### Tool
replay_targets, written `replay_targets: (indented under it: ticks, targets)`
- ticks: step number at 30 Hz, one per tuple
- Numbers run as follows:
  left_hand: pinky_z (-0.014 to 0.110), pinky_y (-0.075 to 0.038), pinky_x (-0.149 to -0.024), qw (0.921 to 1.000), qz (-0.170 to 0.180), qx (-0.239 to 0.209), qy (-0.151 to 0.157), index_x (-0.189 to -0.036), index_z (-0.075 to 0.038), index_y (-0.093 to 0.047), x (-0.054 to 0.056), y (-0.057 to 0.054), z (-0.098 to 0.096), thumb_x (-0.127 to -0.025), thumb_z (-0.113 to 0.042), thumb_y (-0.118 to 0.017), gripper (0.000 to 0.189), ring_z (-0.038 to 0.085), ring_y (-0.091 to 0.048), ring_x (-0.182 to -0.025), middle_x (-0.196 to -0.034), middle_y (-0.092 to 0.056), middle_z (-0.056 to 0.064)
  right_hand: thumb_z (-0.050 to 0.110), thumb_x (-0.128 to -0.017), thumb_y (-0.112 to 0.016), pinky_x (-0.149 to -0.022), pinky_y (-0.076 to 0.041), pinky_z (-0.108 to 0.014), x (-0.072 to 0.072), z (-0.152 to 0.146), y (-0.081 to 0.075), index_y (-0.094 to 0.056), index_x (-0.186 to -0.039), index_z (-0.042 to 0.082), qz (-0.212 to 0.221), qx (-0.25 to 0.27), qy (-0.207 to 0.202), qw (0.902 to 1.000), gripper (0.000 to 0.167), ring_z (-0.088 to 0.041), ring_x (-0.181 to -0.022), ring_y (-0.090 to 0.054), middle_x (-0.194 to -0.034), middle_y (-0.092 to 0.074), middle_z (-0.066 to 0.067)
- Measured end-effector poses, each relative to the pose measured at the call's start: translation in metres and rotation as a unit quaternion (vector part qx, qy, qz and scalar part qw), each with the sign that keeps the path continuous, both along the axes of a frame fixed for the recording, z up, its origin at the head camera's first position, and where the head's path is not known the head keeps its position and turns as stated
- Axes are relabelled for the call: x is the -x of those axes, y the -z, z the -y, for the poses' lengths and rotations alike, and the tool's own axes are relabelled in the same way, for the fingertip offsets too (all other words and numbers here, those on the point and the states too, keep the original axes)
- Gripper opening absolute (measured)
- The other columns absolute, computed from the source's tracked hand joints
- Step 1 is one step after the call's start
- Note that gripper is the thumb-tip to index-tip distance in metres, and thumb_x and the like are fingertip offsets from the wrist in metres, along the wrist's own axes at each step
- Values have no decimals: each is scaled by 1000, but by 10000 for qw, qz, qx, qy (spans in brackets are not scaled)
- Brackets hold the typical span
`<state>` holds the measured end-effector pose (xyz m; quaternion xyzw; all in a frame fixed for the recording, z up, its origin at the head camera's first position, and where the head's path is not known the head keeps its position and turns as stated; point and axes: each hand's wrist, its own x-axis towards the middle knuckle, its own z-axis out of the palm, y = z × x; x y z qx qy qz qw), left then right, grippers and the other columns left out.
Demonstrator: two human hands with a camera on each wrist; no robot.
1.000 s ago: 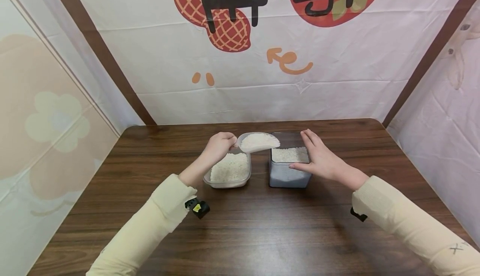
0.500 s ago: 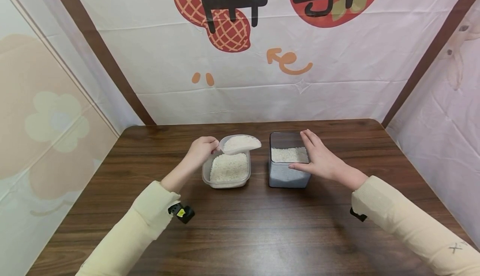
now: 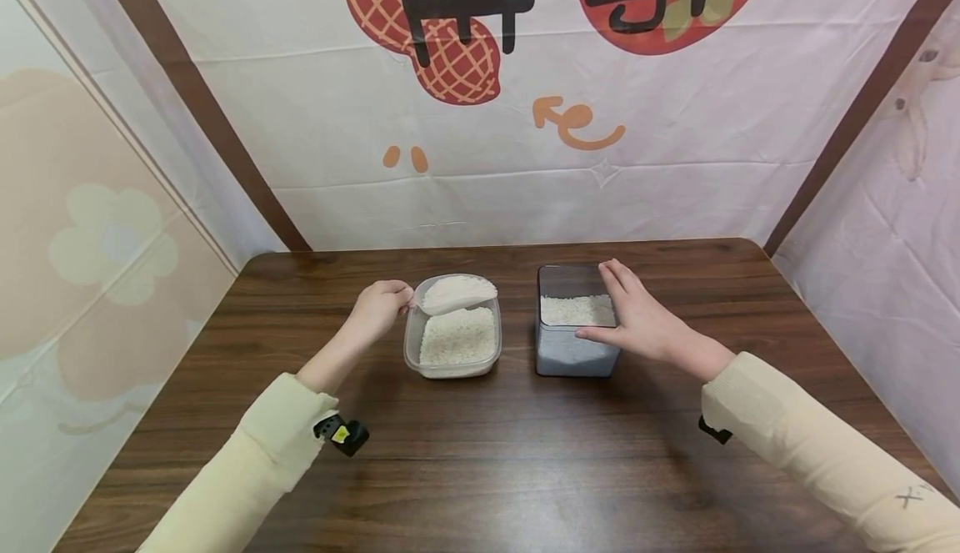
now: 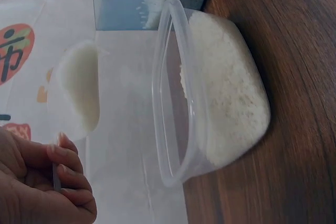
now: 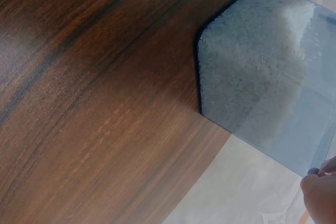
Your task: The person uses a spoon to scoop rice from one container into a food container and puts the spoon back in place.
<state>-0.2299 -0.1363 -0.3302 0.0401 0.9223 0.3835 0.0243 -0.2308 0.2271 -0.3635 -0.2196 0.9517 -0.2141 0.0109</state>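
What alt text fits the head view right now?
The left hand holds a scoop heaped with rice above a clear tub of rice. The right hand rests on a grey container of rice on the wooden table.

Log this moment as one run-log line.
left hand: holds full rice scoop over clear tub | right hand: rests on grey box | table: wood
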Motion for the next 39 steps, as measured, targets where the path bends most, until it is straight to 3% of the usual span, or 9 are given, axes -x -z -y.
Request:
replay_targets:
  ticks: [13,17,25,35,39]
  targets:
    - [29,-33,-60,10000,-26,61,-13,-78,6,-58,-4,8,16,-92,-8,-40,27,15,-41,-63,-64,-49,1,69,-72,-56,-105,-18,-48,0,-1,1,-7,-145,1,98,1,1,10000,111,-30,-138,-2,-150,-2,-15]
    - [29,-33,-62,9998,15,196,-77,-78,4,-59,-5,9,19,-93,-10,-40,27,17,-43,-66,-67,-51,7,69,-72,-56,-105,-18,-48,0,-1,1,-7,-144,1,80,5,2,10000,111,-29,-138,-2,-150,-2,-16]
    - [30,-33,-63,9993,41,359,-129,-80,5,-59,-7,11,25,-93,-10,-39,28,19,-44,-68,-72,-54,13,69,-72,-56,-105,-19,-48,0,-1,1,-8,-144,0,40,6,-12,10000,111,-29,-138,-3,-150,-3,-15]
    - [32,-36,-66,9980,24,618,-122,-87,5,-62,-8,9,31,-94,-12,-37,30,24,-49,-77,-73,-55,8,68,-72,-57,-105,-20,-48,1,-1,0,-10,-144,-1,4,54,-17,10000,110,-29,-138,-4,-150,-4,-16]
    - [35,-38,-68,9970,-28,762,-87,-87,5,-62,-7,9,34,-94,-12,-36,31,26,-52,-79,-77,-58,13,67,-73,-57,-105,-20,-47,1,-1,-1,-9,-144,-1,-16,53,-28,10000,110,-30,-138,-4,-150,-4,-17]
